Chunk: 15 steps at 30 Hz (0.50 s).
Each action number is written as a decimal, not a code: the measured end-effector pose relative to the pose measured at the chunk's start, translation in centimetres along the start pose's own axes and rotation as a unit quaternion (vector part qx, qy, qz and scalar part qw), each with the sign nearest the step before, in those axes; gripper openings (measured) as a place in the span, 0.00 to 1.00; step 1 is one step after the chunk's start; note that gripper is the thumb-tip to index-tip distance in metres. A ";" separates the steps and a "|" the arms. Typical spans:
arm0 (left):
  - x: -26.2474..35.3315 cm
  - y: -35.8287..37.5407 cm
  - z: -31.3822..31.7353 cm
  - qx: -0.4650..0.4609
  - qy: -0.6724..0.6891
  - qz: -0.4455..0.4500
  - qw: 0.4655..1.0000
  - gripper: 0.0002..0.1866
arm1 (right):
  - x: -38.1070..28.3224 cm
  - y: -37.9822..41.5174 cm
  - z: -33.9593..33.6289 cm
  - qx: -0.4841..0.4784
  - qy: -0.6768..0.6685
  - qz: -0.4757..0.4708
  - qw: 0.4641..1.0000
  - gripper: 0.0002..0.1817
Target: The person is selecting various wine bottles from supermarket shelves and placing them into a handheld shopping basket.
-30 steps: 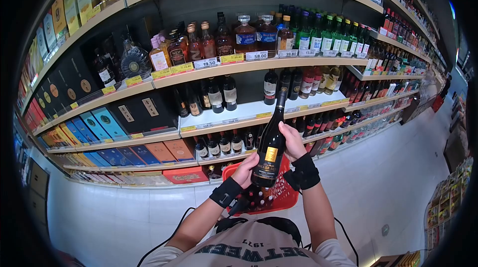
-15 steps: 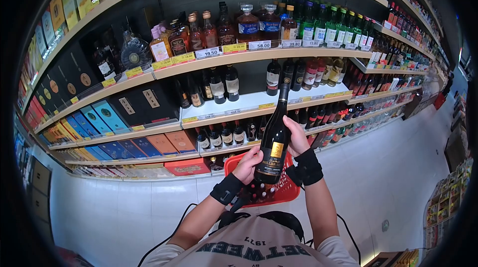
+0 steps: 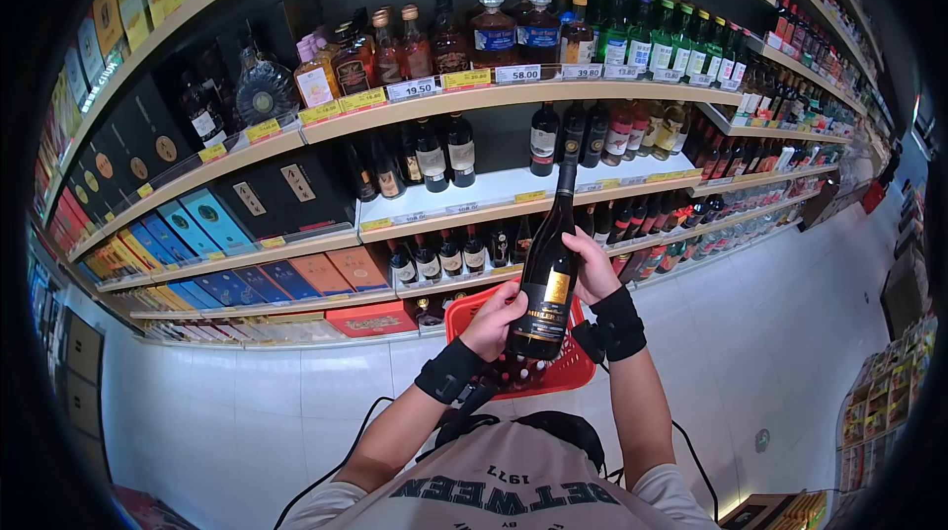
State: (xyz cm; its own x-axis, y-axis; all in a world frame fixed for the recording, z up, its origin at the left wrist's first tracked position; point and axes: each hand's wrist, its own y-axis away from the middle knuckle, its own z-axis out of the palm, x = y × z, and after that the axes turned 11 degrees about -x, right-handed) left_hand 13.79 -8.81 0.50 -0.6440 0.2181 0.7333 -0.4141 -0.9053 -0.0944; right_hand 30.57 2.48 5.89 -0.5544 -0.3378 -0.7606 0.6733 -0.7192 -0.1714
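A dark wine bottle (image 3: 541, 278) with a gold and black label is held tilted in front of me, its neck toward the shelves. My left hand (image 3: 496, 321) grips it low on the left side, thumb over the edge of the label. Around the bottle's right side, higher up, my right hand (image 3: 592, 268) is closed on the glass. Below the bottle on the floor stands a red shopping basket (image 3: 568, 377), partly hidden by my hands. Several bottles (image 3: 515, 372) lie or stand inside it.
Curved store shelves (image 3: 533, 95) carry liquor bottles (image 3: 494, 31) on the upper level and wine bottles (image 3: 459, 150) lower down. Boxed liquor (image 3: 276, 196) fills the left side. On the right, a rack of small packages (image 3: 879, 402) stands on the tiled floor (image 3: 731, 352).
Both hands still hold the wine bottle. It has shifted very slightly and turned a little, so its gold label now faces more to the right. The shelves have moved slightly in view.
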 end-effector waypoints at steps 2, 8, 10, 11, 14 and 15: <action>0.2 0.1 0.4 0.016 -0.050 -0.012 0.999 0.19 | -0.1 0.1 0.4 0.012 -0.013 -0.002 1.000 0.13; 0.6 0.4 1.1 -0.004 -0.020 -0.007 1.000 0.22 | 0.2 0.0 0.1 -0.008 0.075 -0.008 0.997 0.14; 0.5 0.4 0.6 -0.052 0.046 0.014 0.998 0.27 | 0.0 -0.1 0.2 -0.006 0.081 -0.001 0.997 0.14; 0.3 0.6 -0.1 -0.062 0.049 -0.003 0.997 0.30 | -0.1 -0.2 0.2 -0.005 0.084 0.001 0.996 0.15; 1.1 1.5 0.2 -0.048 0.132 -0.078 0.987 0.28 | -1.3 -0.8 0.7 -0.078 0.021 0.002 0.997 0.17; 1.3 1.7 0.2 -0.072 0.143 -0.075 0.984 0.27 | -1.9 -0.9 1.0 -0.103 0.001 0.002 0.995 0.18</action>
State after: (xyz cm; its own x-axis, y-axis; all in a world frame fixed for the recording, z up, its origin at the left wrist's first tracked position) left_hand 12.37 -10.12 1.46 -0.7140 0.4580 0.5296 -0.5925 -0.7982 -0.1085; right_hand 30.48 3.17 8.12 -0.5503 -0.3386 -0.7632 0.7619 -0.5777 -0.2930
